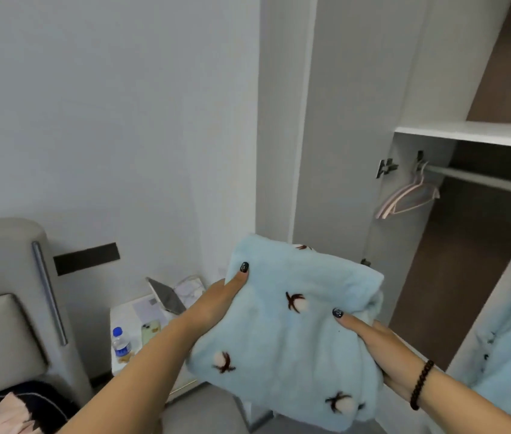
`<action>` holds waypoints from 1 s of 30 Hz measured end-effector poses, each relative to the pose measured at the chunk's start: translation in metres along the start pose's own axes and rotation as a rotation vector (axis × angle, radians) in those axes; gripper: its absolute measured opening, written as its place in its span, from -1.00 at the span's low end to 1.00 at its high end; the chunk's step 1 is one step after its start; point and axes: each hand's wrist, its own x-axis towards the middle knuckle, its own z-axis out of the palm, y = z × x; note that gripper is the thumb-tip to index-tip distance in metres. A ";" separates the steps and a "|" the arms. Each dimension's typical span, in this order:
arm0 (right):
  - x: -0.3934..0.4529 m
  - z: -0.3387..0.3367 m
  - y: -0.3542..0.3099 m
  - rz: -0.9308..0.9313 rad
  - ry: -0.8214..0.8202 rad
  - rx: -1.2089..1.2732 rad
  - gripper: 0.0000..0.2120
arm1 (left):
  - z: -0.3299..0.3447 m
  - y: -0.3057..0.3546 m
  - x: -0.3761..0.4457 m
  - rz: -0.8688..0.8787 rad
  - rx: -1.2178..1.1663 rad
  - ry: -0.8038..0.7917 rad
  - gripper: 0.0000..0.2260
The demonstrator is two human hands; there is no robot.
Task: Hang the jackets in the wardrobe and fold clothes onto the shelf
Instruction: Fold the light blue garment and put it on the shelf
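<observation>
A folded fleece is being gripped by both hands, left and right, before the wardrobe; no writing is readable.

Light: soft, even, no glare seen.
Shadow: cast inside the wardrobe.
Focus: slightly blurred throughout.
Edges: bent outward.

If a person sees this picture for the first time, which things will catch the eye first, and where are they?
First comes the folded light blue fleece garment with brown-and-white motifs, low in the middle, held by the left hand and right hand at its sides. Next, the open wardrobe at right, with pink hangers on its rail under a white shelf.
</observation>
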 end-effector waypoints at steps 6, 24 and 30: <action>-0.031 -0.057 -0.061 -0.173 0.090 -0.036 -0.61 | 0.048 0.079 0.032 0.128 0.077 -0.032 -0.41; -0.014 -0.179 -0.226 -0.521 0.576 -0.179 -0.56 | 0.152 0.318 0.215 0.452 0.208 -0.208 -0.49; 0.006 -0.207 -0.290 -0.625 0.754 -0.190 -0.60 | 0.171 0.397 0.265 0.593 0.203 -0.197 -0.53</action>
